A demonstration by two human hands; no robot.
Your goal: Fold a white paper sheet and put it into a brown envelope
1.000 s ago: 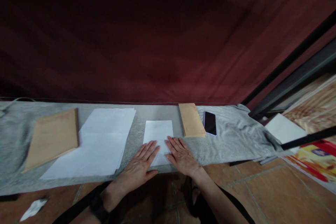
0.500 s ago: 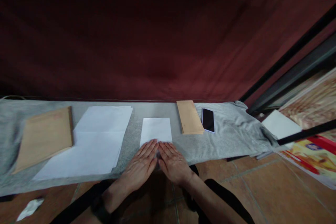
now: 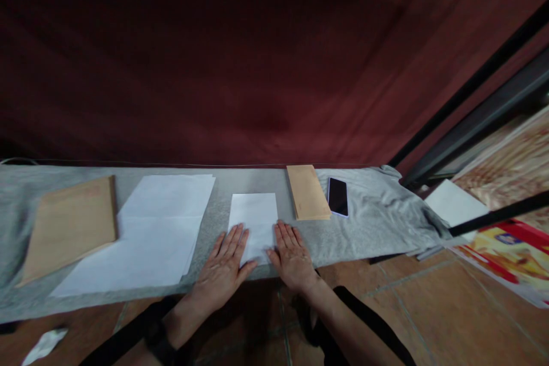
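Note:
A small white sheet of paper (image 3: 257, 214), which looks folded, lies flat in front of me on the grey cloth. My left hand (image 3: 223, 266) presses flat on its left edge, fingers stretched out and thumb pointing inward. On the right edge rests my right hand (image 3: 292, 257), also flat with its fingers extended. Neither hand grips anything. Between the two hands the near part of the paper shows.
Large white sheets (image 3: 160, 234) lie to the left, partly under a big brown envelope (image 3: 72, 223). Right of the paper are a stack of small brown envelopes (image 3: 309, 191) and a phone (image 3: 338, 196). The grey cloth (image 3: 369, 234) covers the narrow table.
My hands have slid apart from the middle of the white paper, the left one outward to the left edge and the right one to the right edge.

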